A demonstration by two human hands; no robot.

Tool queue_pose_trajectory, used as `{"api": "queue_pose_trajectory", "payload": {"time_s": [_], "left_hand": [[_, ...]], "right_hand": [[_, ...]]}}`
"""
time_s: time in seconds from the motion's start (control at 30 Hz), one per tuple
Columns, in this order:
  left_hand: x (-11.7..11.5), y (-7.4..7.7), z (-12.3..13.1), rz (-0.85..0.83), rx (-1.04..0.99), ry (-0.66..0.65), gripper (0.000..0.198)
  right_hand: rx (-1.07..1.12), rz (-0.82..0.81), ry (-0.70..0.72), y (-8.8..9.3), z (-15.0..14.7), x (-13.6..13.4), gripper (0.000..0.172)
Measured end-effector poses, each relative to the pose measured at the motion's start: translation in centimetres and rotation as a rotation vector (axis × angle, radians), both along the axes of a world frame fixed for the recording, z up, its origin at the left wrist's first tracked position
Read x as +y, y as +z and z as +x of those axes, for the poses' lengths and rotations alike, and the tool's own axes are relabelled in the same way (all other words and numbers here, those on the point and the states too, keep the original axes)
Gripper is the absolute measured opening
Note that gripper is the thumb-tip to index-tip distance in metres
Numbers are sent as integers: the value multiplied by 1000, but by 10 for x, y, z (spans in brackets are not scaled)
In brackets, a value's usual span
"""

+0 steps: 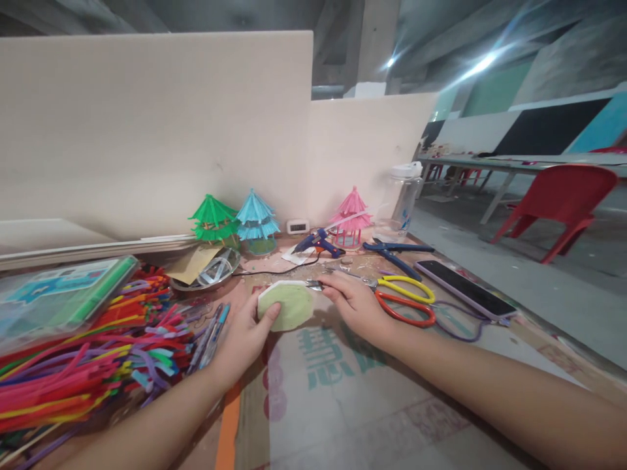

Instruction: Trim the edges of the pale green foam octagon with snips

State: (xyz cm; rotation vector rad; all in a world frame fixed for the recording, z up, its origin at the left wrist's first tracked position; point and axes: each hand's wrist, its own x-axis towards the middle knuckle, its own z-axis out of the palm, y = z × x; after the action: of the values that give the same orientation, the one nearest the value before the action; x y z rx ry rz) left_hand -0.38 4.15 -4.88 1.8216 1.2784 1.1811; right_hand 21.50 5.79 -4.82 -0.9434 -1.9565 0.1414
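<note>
Your left hand (pixel 255 318) pinches a pale green, many-sided disc (pixel 294 312) at its left edge, with your thumb lying across the face and your fingers behind it. The disc is between your two hands, tilted toward you over the printed sheet (pixel 337 405), and white shows along its upper edge. Your right hand (pixel 353 305) closes thumb and fingertips on a small metal-tipped tool (pixel 313 285), its tip at the disc's upper right edge; your fingers hide the rest, so you cannot tell its exact kind.

Just right of that hand you have scissors (pixel 406 297) with yellow and orange handles, then a phone (pixel 465 289). Blue-handled pliers (pixel 404 247) and a blue glue gun (pixel 309 242) lie beyond. Green (pixel 212 212), light blue (pixel 255 222) and pink (pixel 353 212) pavilion models stand along the back panel (pixel 161 130). To your left, pens (pixel 213 336) lie beside a heap of colourful pipe cleaners (pixel 63 385).
</note>
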Motion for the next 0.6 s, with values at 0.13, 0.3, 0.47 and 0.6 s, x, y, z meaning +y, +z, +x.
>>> {"api": "queue_pose_trajectory", "payload": {"time_s": [0.13,0.3,0.47,0.6], "left_hand": [[-2,-1,-1,32,50,37,33],[-6,1,1,62,129,43,29],[-7,4,3,55,148,38,28],[-6,3,2,73,157,38,28]], "right_hand": [[-47,13,-23,2,1,1,32],[-92,16,-37,3,0,-1,32],[-109,34,-39,4,-1,-2,31],[-124,56,-54,4,-1,-3,34]]}}
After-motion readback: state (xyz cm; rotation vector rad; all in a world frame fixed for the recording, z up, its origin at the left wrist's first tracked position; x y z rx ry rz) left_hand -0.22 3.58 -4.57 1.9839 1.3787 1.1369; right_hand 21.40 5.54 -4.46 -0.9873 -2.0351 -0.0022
